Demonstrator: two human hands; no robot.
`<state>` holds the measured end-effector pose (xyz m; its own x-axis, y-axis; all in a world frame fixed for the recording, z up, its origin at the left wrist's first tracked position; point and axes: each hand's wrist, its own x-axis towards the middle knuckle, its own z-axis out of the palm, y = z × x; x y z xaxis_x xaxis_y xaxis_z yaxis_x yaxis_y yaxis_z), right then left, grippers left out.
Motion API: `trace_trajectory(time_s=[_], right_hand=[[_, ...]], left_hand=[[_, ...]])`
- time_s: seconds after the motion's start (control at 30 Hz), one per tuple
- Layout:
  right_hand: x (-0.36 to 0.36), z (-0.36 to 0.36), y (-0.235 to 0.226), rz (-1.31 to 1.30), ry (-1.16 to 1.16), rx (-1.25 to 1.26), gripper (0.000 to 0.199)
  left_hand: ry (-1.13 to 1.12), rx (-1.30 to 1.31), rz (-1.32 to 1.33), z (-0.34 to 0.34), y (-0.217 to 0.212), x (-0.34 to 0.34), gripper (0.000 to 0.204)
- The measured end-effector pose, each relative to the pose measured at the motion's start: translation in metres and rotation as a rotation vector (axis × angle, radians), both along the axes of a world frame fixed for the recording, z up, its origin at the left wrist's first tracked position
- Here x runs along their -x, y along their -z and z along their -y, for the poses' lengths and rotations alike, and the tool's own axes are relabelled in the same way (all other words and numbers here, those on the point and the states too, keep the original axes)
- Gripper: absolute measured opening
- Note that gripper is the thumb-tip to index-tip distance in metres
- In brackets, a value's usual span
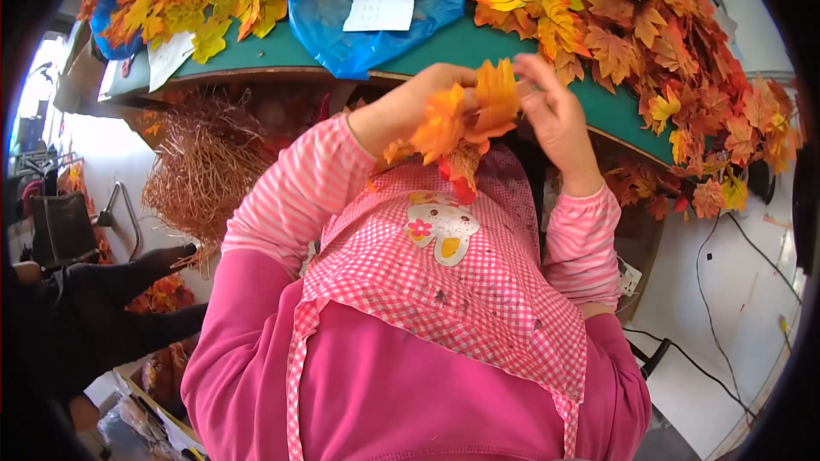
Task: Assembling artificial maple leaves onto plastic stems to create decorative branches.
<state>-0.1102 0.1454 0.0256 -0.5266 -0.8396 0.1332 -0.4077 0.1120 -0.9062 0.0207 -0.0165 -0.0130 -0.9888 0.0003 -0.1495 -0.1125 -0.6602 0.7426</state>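
Leaf spray point(442, 124): above the apron point(384, 265); looks light, thin, easily creased; best held at its base.
Left grip point(410, 107): grasping the spray from the left.
Right grip point(559, 119): parted at its right edge; can't tell from here if pinching.
Counter point(470, 47), far right: heaped leaves point(662, 38).

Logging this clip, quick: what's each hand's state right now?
Left hand: closed, holding orange leaves.
Right hand: partly open, fingers at the leaves' edge; whether it touches them cannot be told.
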Motion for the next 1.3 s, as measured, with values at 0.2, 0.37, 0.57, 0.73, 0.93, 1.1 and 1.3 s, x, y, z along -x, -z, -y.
trace_trajectory(time_s=[0.2,0.37,0.57,0.73,0.93,1.1,1.3], right_hand=[[-0.041,-0.002,0.004,-0.594,-0.247,0.196,0.027],[-0.066,-0.001,0.018,-0.516,-0.235,0.183,0.022],[-0.046,-0.015,0.008,-0.193,-0.302,0.188,0.014],[-0.013,-0.015,0.007,-0.61,0.179,0.153,0.015],[0.001,-0.012,0.016,-0.265,-0.019,0.06,0.012],[0.0,-0.013,0.019,0.107,0.023,0.125,0.007],[0.005,-0.014,0.021,0.055,0.033,0.106,0.01]], left_hand=[[-0.275,0.243,0.162,-0.001,-0.006,-0.001,0.019],[-0.2,0.271,0.21,-0.003,-0.011,-0.002,0.016],[-0.404,0.928,0.045,-0.017,-0.013,-0.006,0.014],[-0.43,0.987,-0.047,-0.024,-0.009,-0.013,0.012],[-0.43,1.08,-0.139,-0.02,-0.01,-0.015,0.012],[-0.254,0.87,-0.039,-0.013,-0.014,-0.021,0.034],[-0.199,1.06,-0.165,-0.005,-0.017,-0.034,0.078]])
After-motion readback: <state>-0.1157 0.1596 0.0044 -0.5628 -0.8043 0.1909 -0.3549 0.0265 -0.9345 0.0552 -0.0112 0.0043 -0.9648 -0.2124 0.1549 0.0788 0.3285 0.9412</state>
